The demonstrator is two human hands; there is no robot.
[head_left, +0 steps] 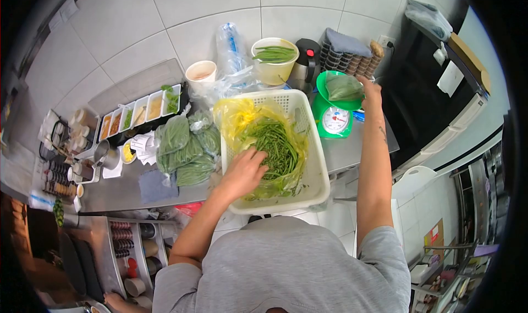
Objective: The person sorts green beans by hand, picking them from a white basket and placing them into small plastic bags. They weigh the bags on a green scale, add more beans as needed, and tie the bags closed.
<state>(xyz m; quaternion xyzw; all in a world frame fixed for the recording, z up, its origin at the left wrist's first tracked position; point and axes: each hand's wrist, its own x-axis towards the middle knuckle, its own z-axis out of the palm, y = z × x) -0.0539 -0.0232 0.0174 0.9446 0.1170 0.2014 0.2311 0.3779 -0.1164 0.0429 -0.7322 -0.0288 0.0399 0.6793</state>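
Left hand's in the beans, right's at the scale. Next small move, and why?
Probably pinch a few green beans with the left hand and bring them to the bag on the scale: the right hand is at that bag's edge.

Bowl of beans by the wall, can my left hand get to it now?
Probably yes. The left hand rests on beans in the white basket, and the bowl stands just behind it; only the basket's low rim lies between.

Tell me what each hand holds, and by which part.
The left hand lies on the green beans in the white basket, at the pile's near edge; a grip cannot be told. The right hand touches the green bowl at its rim.
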